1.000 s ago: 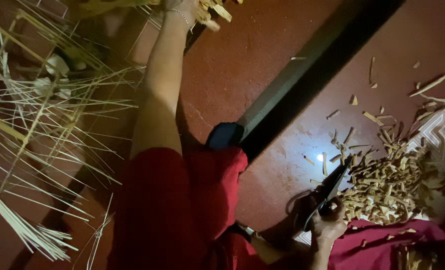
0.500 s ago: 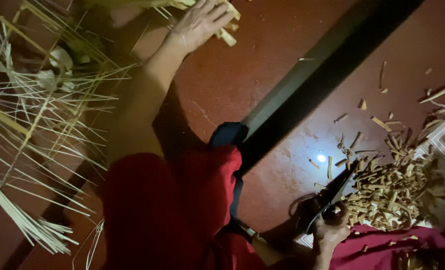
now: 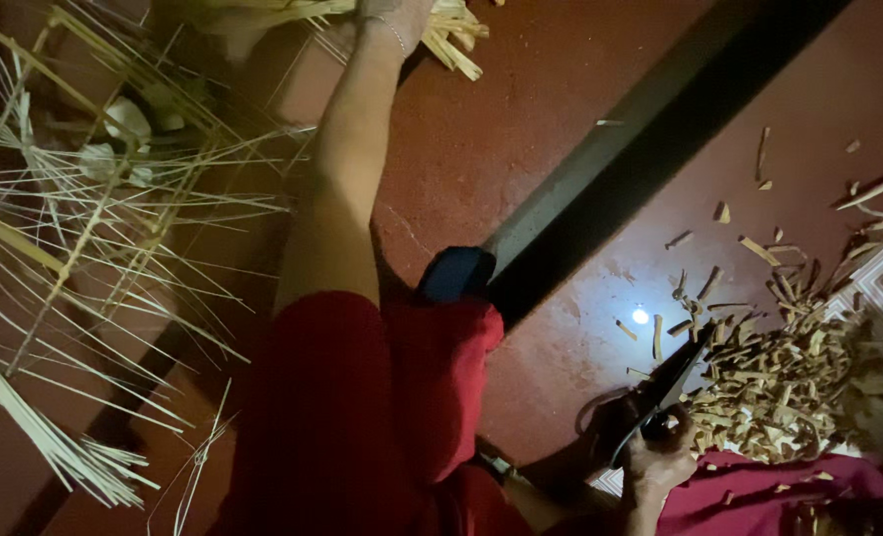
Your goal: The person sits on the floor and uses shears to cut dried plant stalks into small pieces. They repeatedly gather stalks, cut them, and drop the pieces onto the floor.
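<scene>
The right hand (image 3: 660,459), down at five o'clock, is closed around the handles of dark scissors (image 3: 660,387), whose blades point up toward a small bright glint on the red floor (image 3: 521,139). The left hand (image 3: 394,12) stretches away to twelve o'clock and rests on a bundle of pale cut strips (image 3: 451,35); it runs off the frame edge, so I cannot tell how its fingers stand. Just right of the scissors, at four o'clock, lies a heap of short tan offcuts (image 3: 789,382). A dark band (image 3: 650,149) crosses the floor diagonally. At nine o'clock, long thin pale stalks (image 3: 94,248) fan out.
</scene>
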